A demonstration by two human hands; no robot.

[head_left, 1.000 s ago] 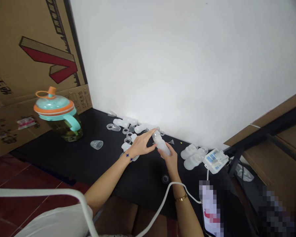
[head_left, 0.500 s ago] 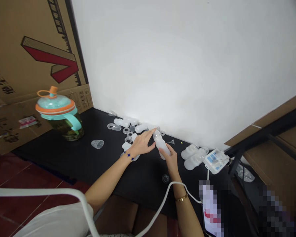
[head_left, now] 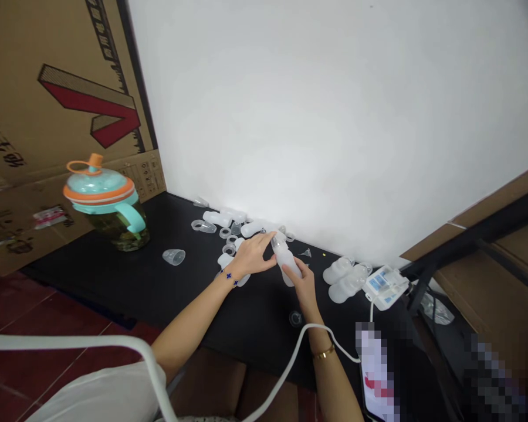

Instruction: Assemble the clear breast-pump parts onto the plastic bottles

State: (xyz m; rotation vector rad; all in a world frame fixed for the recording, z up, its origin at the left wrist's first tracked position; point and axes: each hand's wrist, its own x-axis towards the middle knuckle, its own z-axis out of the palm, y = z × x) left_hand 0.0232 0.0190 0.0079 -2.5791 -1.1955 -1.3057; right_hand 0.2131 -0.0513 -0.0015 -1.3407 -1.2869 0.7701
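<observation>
Since the earlier frame, the frosted plastic bottle has tilted more steeply, its lower end swung toward the person. It is held above the black table, near the foot of the white wall. The right hand curls around the bottle's lower body, fingers closed on it. The left hand reaches across, fingers extended and held together; its fingertips meet the bottle's upper end, but whether they pinch it cannot be determined. Translucent rings and a clear plastic cup lie left of the hands; two frosted bottles and a white electric unit with a blue panel and white cable lie right. Further left stands a teal-and-orange lidded jug. The cardboard carton bears a red chevron; its small print is too blurred to read.
</observation>
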